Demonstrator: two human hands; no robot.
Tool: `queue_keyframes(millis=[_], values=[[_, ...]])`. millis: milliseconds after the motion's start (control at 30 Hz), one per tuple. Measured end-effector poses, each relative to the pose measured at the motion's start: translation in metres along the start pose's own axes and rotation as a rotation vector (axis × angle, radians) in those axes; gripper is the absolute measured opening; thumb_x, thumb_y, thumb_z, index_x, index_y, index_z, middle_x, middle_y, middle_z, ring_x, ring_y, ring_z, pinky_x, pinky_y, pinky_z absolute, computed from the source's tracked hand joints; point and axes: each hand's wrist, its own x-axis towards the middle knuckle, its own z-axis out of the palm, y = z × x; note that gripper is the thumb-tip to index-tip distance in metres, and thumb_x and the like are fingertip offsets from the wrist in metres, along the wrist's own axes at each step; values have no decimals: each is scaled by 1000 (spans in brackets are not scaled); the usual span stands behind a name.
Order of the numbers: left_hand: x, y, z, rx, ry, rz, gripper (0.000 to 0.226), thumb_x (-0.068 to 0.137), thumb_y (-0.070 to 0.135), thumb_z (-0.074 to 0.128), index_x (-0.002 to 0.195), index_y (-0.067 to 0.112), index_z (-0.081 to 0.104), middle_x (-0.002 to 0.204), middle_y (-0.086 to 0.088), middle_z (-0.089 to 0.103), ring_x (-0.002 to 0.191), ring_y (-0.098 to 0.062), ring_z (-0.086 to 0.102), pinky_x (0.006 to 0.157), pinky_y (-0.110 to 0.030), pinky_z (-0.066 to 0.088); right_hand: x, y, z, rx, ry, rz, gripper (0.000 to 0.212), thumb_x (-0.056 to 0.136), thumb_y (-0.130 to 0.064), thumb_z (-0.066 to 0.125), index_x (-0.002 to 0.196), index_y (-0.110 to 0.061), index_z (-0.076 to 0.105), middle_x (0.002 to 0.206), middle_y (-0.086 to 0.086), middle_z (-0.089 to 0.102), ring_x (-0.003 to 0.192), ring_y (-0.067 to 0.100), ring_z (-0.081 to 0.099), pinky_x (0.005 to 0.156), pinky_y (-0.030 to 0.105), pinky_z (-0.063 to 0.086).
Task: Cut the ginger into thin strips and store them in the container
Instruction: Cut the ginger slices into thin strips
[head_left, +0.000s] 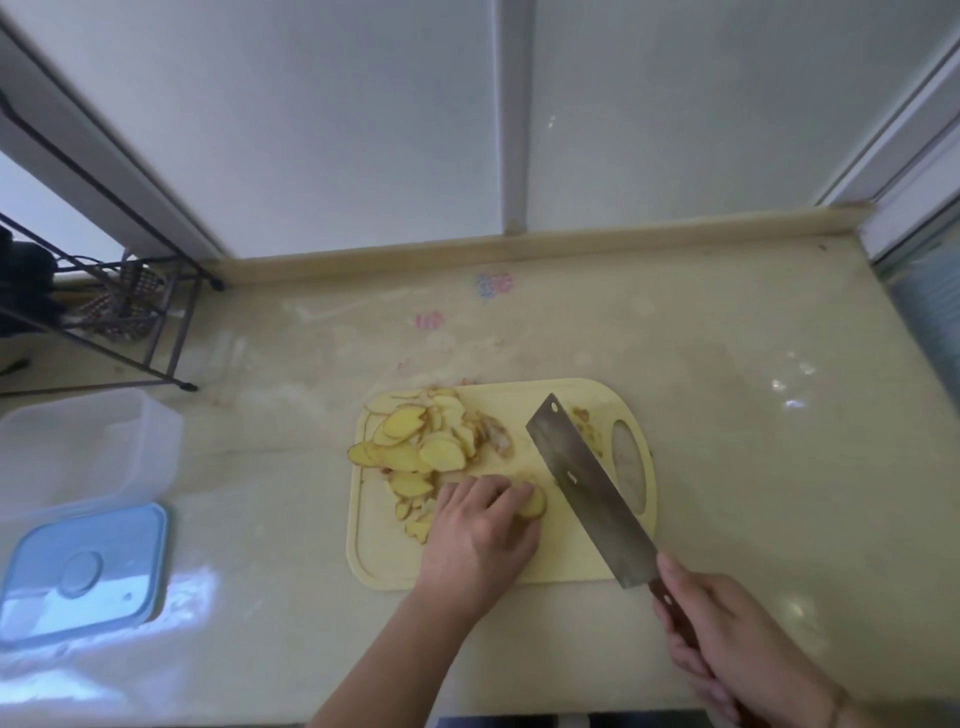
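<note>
Pale countertop carries a cutting board (571, 561). Left hand (480, 530) pins a ginger stack (532, 503), fingers curled; right hand (727, 634) grips the cleaver (587, 488) at three o'clock. Ginger slices (415, 441) look stiff and slippery: hold the stack on top. Container (88, 447) waits at nine.

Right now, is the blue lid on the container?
No, the blue lid lies flat on the counter just in front of the open clear container.

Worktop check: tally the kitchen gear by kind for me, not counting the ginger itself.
Cutting board: 1
Cleaver: 1
Clear container: 1
Blue lid: 1
Wire rack: 1
Total: 5
</note>
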Motion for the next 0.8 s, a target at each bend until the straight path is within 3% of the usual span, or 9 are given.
queue_keyframes(millis=[233, 467, 667, 800], values=[[7, 10, -10, 0, -10, -100, 41, 85, 49, 65, 111, 19, 74, 99, 3, 66, 91, -17, 59, 81, -33, 48, 5, -5, -1, 49, -42, -26, 74, 83, -79, 39, 70, -7, 48, 49, 12, 35, 34, 16, 30, 39, 20, 28], [56, 32, 5, -205, 69, -350, 9, 86, 24, 70, 86, 18, 77, 79, 7, 68, 76, -15, 56, 79, -41, 53, 1, -7, -4, 91, 66, -90, 83, 56, -95, 50, 63, -12, 49, 48, 14, 34, 34, 17, 30, 39, 20, 27], [82, 42, 17, -215, 47, -379, 15, 86, 31, 66, 87, 22, 78, 80, 9, 68, 77, -18, 54, 76, -38, 48, 0, -10, -5, 113, 100, -124, 72, 82, -79, 39, 66, -9, 45, 50, 13, 32, 37, 15, 26, 39, 19, 26], [91, 43, 21, -207, 37, -343, 16, 84, 29, 63, 84, 21, 78, 78, 8, 69, 76, -20, 55, 73, -40, 49, 0, -11, -8, 125, 101, -139, 71, 84, -76, 36, 66, -8, 44, 50, 13, 32, 38, 16, 26, 39, 21, 26]])
